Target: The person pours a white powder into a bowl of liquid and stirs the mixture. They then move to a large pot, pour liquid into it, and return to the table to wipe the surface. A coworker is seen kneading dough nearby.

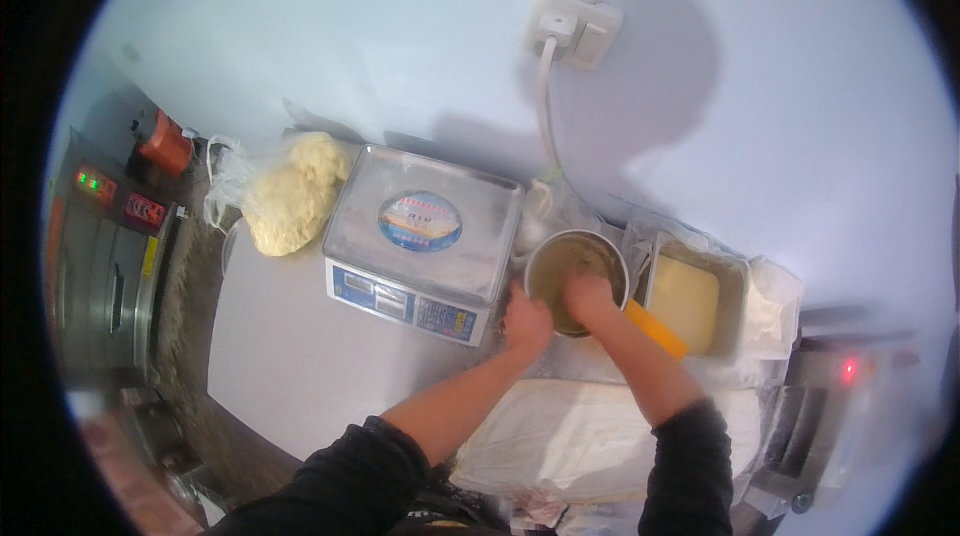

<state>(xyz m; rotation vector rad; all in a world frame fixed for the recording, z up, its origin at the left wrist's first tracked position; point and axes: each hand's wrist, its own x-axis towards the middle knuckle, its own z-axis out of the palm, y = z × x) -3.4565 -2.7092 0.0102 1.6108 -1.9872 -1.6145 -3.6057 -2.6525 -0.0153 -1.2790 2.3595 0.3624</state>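
A round metal bowl (536,254) stands on the table against the wall, to the right of the scale. My left hand (527,321) is closed at the bowl's left side and appears to grip its rim. My right hand (590,298) reaches down inside the bowl; its fingers are blurred and partly hidden there. What lies in the bowl looks brownish and murky, and I cannot make out its kind. A flat orange piece (655,330) lies just right of the bowl, beneath my right wrist's side.
A digital scale (345,206) with a steel pan is left of the bowl. Beyond it sits a lump of yellow dough (290,198) by a plastic bag. On the right is a metal tin (738,311) holding a pale yellow block (686,301). A white cloth (560,436) covers the near side.
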